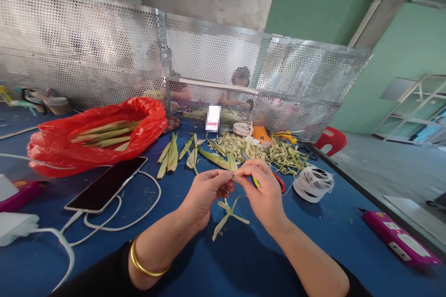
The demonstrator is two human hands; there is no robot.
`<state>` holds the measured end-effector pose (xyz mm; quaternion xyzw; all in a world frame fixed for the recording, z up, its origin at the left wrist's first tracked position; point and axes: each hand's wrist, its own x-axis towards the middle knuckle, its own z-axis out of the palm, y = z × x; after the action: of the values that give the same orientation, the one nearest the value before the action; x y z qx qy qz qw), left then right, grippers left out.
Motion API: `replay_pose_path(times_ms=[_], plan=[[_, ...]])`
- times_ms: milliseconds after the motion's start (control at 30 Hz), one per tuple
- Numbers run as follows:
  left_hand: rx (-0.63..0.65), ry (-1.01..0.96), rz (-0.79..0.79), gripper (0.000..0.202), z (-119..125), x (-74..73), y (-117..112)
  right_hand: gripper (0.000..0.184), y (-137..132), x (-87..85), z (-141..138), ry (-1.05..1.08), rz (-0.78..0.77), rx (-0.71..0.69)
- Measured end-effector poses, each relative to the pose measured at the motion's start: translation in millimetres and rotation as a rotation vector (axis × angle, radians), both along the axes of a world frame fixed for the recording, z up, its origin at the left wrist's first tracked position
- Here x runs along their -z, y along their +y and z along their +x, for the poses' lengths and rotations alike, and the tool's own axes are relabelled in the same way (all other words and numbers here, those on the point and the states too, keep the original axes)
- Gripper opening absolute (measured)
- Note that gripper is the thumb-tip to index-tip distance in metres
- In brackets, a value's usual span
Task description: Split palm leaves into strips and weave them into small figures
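Both my hands meet above the blue table (244, 260), pinching a thin green leaf strip (228, 216) whose loose ends hang down between them. My left hand (205, 192) has its fingertips closed on the strip's top from the left. My right hand (261, 190) is closed on it from the right. A gold bangle (146, 267) sits on my left wrist. Cut leaf pieces (170, 153) lie just beyond my hands, and a heap of pale leaf trimmings (265, 148) lies farther back.
A red plastic bag (69, 148) of green stalks lies at left, next to a phone (106, 185) on a white cable. A coil of white string (313, 183) and red-handled scissors (278, 181) lie right. A pink device (400, 239) sits far right. People sit behind a perforated metal screen (104, 51).
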<state>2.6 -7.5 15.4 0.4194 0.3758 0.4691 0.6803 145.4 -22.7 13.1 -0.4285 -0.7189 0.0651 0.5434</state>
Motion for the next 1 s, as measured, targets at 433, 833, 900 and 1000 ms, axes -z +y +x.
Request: replay_pose_path(times_ms=[433,833,900,1000], plan=[[-0.07,0.183,0.126,0.021,1.1,-6.0,-1.1,0.009,3.6,1.5,2.8,0.1,-0.079,-0.045],[-0.14,0.208,0.235,0.018,4.5,-1.6,1.1,0.007,3.7,-0.3,3.5,0.161,-0.231,0.026],[-0.147,0.248,0.279,0.017,4.7,-1.6,0.4,0.005,3.2,-2.1,2.7,0.23,-0.347,0.01],[-0.149,0.275,0.332,0.016,4.2,-0.9,0.2,0.007,1.7,-4.6,1.3,0.303,-0.433,0.012]])
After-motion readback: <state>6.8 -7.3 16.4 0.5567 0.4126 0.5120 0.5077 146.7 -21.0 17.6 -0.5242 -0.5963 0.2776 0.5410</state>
